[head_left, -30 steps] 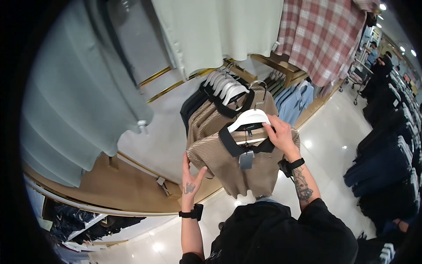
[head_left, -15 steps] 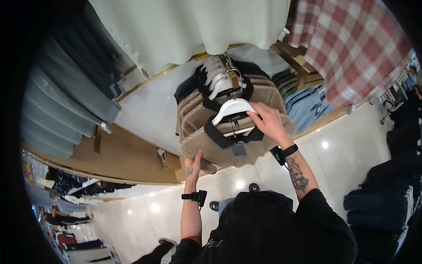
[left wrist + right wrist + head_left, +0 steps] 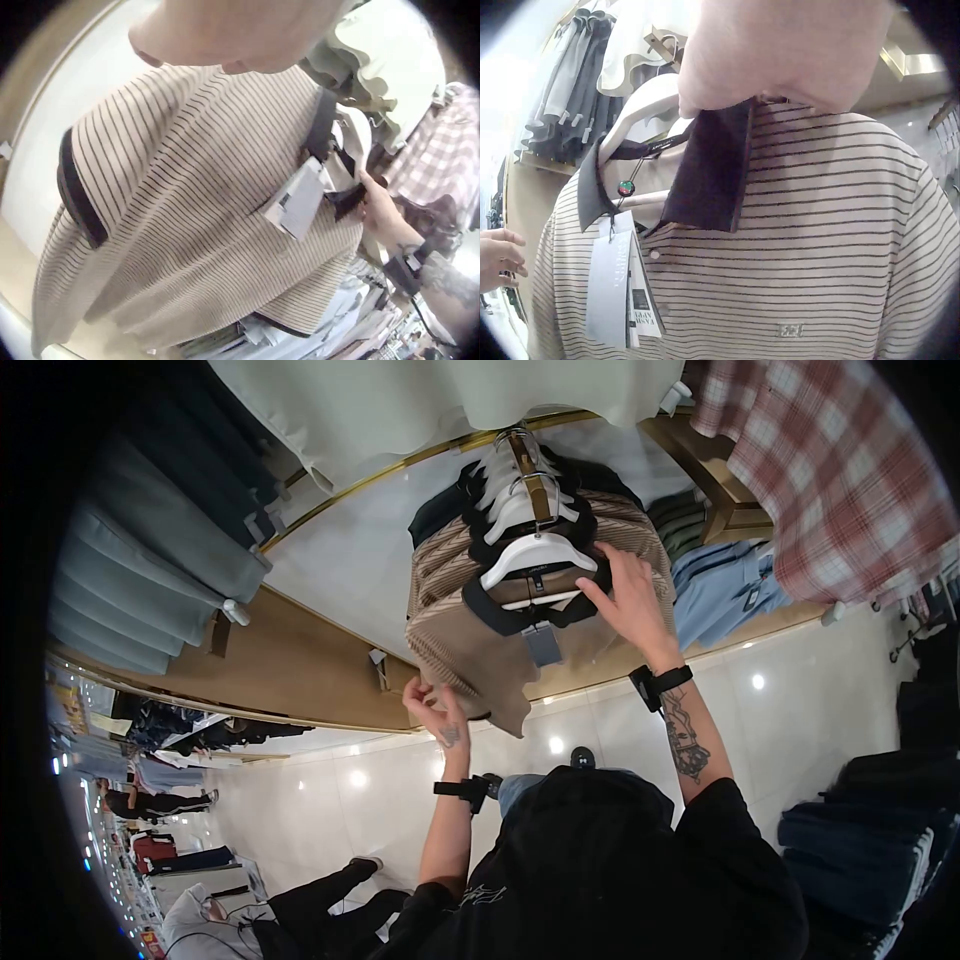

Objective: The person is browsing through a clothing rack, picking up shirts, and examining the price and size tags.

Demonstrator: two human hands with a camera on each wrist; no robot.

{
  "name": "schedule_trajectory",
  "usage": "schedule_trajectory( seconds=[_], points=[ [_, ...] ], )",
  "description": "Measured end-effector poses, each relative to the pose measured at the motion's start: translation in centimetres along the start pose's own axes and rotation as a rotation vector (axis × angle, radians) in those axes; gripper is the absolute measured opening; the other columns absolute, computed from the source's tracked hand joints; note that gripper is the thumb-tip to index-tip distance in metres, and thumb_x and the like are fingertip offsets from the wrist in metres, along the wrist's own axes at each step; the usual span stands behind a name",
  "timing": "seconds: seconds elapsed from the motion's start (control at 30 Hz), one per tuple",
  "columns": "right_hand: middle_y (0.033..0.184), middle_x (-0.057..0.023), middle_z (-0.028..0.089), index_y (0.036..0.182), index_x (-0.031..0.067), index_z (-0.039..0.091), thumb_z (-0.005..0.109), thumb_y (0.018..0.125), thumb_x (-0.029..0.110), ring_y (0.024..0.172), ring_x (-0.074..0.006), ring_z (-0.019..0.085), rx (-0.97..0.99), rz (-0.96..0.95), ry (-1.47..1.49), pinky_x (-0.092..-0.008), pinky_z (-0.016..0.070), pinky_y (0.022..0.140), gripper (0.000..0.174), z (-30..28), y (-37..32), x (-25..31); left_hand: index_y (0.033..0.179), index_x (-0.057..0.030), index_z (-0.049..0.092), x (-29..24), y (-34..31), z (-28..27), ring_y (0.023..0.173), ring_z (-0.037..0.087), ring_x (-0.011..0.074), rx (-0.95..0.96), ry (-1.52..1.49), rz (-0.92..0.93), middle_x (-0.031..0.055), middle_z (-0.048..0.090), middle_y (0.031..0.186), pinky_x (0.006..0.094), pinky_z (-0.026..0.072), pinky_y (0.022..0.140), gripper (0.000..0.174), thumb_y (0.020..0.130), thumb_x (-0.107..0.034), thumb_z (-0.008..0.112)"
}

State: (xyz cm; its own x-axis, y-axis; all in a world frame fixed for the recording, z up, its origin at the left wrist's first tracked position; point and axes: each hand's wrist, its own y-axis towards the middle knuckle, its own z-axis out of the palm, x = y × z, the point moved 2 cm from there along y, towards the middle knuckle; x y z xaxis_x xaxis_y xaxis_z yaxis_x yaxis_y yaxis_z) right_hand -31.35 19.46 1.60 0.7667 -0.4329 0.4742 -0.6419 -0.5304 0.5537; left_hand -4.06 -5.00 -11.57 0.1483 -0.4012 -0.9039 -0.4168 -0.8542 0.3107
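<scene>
A brown striped polo shirt [image 3: 455,630] with a black collar hangs on a white hanger [image 3: 540,552] at the front of a row of similar shirts. A grey tag [image 3: 543,645] dangles from its neck. At the right side of the collar [image 3: 712,172] my right hand [image 3: 640,605] has thumb and forefinger spread apart, fingertips right at the cloth. My left hand [image 3: 440,715] is beside the shirt's lower left sleeve, fingers loosely bent with nothing between them. In the left wrist view, the striped sleeve [image 3: 124,165] spreads below that hand.
Pale trousers [image 3: 450,400] hang overhead, with a red plaid shirt [image 3: 830,480] at the upper right. Blue shirts [image 3: 725,595] hang right of the row. A wooden ledge [image 3: 290,660] runs along the left. Another person [image 3: 290,915] is at the lower left.
The shirt on its hanger has moved back against the row on the rail. My right thumb and forefinger have spread, and my left hand has come off the sleeve. A person has come into view at lower left.
</scene>
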Motion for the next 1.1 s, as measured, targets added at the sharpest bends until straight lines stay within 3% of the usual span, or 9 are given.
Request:
schedule_trajectory(
  seconds=[0.13, 0.3, 0.4, 0.57, 0.67, 0.7, 0.8, 0.83, 1.1],
  points=[
    [0.132, -0.0239, 0.056, 0.143, -0.0002, 0.047, 0.07, 0.096, 0.03, 0.128, -0.0418, 0.051, -0.143, -0.074, -0.03, -0.0524, 0.0362, 0.111, 0.061, 0.1, -0.6, -0.5, 0.141, 0.0016, 0.042, -4.8, -2.6, 6.7, 0.119, 0.054, 0.0271, 0.291, -0.059, 0.129, 0.0165, 0.052, 0.128, 0.0403, 0.0462, 0.098, 0.067, 0.088, -0.015, 0.079],
    [0.134, -0.0223, 0.054, 0.14, 0.0001, 0.049, 0.068, 0.092, 0.013, 0.131, -0.0421, 0.05, -0.269, -0.083, 0.06, -0.0525, 0.0369, 0.112, 0.053, -0.3, -3.4, 0.7, 0.132, 0.0045, 0.043, -7.5, -0.6, 15.6, 0.113, 0.058, 0.0309, 0.188, -0.051, 0.287, 0.0197, 0.057, 0.125, 0.0422, 0.0478, 0.095, 0.068, 0.084, -0.021, 0.083],
    [0.134, -0.0215, 0.054, 0.136, 0.0002, 0.053, 0.066, 0.091, 0.008, 0.129, -0.0419, 0.051, -0.203, -0.045, 0.135, -0.0526, 0.039, 0.11, 0.048, 0.7, -6.6, 2.0, 0.124, 0.004, 0.044, -8.3, -0.2, 17.2, 0.103, 0.061, 0.0324, 0.23, -0.038, -0.038, 0.0213, 0.06, 0.117, 0.0422, 0.0499, 0.091, 0.061, 0.084, -0.022, 0.082],
    [0.134, -0.0202, 0.055, 0.136, 0.0009, 0.053, 0.068, 0.093, 0.008, 0.124, -0.0374, 0.057, 0.088, 0.096, 0.385, -0.0421, 0.0484, 0.102, 0.046, 1.2, -10.1, 2.7, 0.125, -0.001, 0.044, -6.2, -2.8, 15.8, 0.088, 0.062, 0.0191, 0.377, -0.457, -0.043, 0.0113, 0.06, 0.104, 0.0316, 0.0525, 0.079, 0.039, 0.091, -0.009, 0.063],
    [0.136, -0.02, 0.053, 0.138, 0.0007, 0.052, 0.068, 0.096, 0.011, 0.127, -0.0337, 0.056, 0.138, 0.215, 0.597, -0.0402, 0.0478, 0.104, 0.046, 1.1, -10.7, 3.2, 0.127, -0.0021, 0.044, -9.3, -4.3, 12.0, 0.085, 0.061, 0.017, 0.625, -0.678, -0.523, 0.0093, 0.059, 0.104, 0.0303, 0.0535, 0.078, 0.037, 0.092, -0.008, 0.054],
    [0.128, -0.0155, 0.06, 0.139, -0.0002, 0.053, 0.066, 0.099, 0.013, 0.116, -0.0273, 0.063, 0.055, 0.131, 0.503, -0.0365, 0.0531, 0.096, 0.044, 0.8, -10.3, 3.6, 0.125, -0.0053, 0.044, -9.5, -4.6, 11.8, 0.082, 0.063, 0.0226, 0.62, -0.638, -0.475, 0.0109, 0.06, 0.102, 0.0393, 0.0574, 0.071, 0.035, 0.09, -0.011, 0.046],
    [0.104, -0.0103, 0.069, 0.137, 0.0, 0.055, 0.068, 0.099, 0.017, 0.089, -0.0194, 0.069, 0.257, 0.368, 0.906, -0.0337, 0.0562, 0.077, 0.044, 1.5, -9.9, 3.4, 0.126, -0.0045, 0.045, -11.7, -4.4, 10.7, 0.082, 0.063, 0.0242, 0.664, -0.729, -0.506, 0.0125, 0.06, 0.101, 0.0411, 0.0579, 0.071, 0.038, 0.089, -0.01, 0.047],
    [0.088, -0.0049, 0.07, 0.134, -0.0004, 0.06, 0.065, 0.102, 0.019, 0.071, -0.0087, 0.064, 0.2, 0.394, 0.94, -0.0265, 0.0539, 0.063, 0.037, 2.5, -10.2, 3.3, 0.131, -0.004, 0.045, -11.8, -4.1, 10.5, 0.082, 0.063, 0.0257, 0.697, -0.753, -0.498, 0.0136, 0.061, 0.104, 0.042, 0.0578, 0.072, 0.044, 0.088, -0.014, 0.047],
    [0.073, -0.0059, 0.064, 0.109, -0.0032, 0.064, 0.053, 0.11, 0.027, 0.057, -0.0085, 0.059, 0.234, 0.637, 1.16, -0.0216, 0.0462, 0.047, 0.032, -0.3, -8.3, 3.2, 0.146, -0.0009, 0.041, -15.1, -2.6, 7.9, 0.082, 0.062, 0.0228, 0.876, -0.959, -0.705, 0.0137, 0.064, 0.115, 0.0378, 0.0534, 0.071, 0.059, 0.095, -0.03, 0.041]
  ],
)
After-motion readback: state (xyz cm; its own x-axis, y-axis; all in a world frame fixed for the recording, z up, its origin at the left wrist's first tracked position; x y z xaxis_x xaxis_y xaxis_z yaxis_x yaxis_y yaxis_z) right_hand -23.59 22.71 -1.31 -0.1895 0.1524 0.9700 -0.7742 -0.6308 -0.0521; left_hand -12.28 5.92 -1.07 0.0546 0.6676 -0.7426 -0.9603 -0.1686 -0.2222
